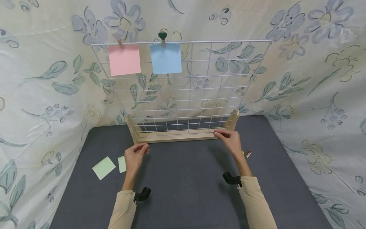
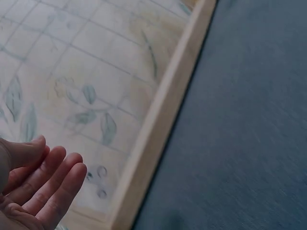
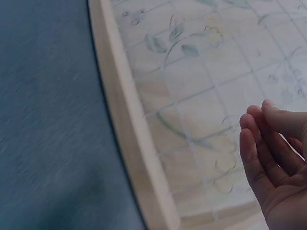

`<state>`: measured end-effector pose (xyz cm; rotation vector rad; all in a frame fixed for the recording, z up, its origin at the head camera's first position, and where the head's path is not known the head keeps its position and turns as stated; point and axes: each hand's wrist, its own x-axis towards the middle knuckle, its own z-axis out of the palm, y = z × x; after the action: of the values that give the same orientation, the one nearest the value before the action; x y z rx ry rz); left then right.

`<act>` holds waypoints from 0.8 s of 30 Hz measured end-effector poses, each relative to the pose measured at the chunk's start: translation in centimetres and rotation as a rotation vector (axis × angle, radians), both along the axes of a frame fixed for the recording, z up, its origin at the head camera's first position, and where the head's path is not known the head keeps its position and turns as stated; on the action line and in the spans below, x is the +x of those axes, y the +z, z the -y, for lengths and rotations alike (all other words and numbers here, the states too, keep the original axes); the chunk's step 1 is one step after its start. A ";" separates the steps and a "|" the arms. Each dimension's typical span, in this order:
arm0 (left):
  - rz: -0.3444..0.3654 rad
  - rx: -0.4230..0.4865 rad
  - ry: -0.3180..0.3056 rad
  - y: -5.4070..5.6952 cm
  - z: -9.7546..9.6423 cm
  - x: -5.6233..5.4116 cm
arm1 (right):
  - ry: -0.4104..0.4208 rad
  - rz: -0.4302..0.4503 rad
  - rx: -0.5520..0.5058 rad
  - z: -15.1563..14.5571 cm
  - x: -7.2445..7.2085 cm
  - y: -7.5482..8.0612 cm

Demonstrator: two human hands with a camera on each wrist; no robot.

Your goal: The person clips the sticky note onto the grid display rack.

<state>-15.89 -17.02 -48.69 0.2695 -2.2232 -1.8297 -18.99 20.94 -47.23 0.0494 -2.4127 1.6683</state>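
My left hand [image 1: 135,156] hovers over the table just in front of the wooden base [image 1: 177,138], fingers loosely bent and holding nothing. Near the base's right end is my right hand [image 1: 231,141], its thumb close to the fingertips; no object shows between them in the right wrist view. A white wire grid [image 1: 223,41] stands upright in that base. From its top bar hang a pink paper note [image 1: 124,61], under a wooden clothespin [image 1: 120,44], and a blue note [image 1: 166,59], under a clothespin with a green heart [image 1: 162,35].
Two pale green notes, one square note [image 1: 104,168] and one partly hidden note [image 1: 122,164], lie left of the left hand. Beside the right wrist lies a small red-and-white piece [image 1: 248,154], with something yellow partly hidden. Flowered cloth [image 1: 323,105] surrounds the dark table [image 1: 183,197].
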 end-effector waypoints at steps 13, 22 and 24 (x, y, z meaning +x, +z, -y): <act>0.135 -0.006 0.085 -4.6 2.7 2.4 | -0.100 0.093 0.086 -4.4 3.0 -4.3; 0.154 -0.114 0.182 -6.1 5.0 3.0 | -0.401 0.100 0.296 -8.3 5.0 -7.0; 0.153 -0.140 0.209 -6.2 5.5 3.0 | -0.474 0.102 0.324 -9.1 5.4 -7.4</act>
<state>-12.85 -22.48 -54.93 0.6081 -2.3100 -1.5860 -13.59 30.02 -54.64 -0.5261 -2.4842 1.0904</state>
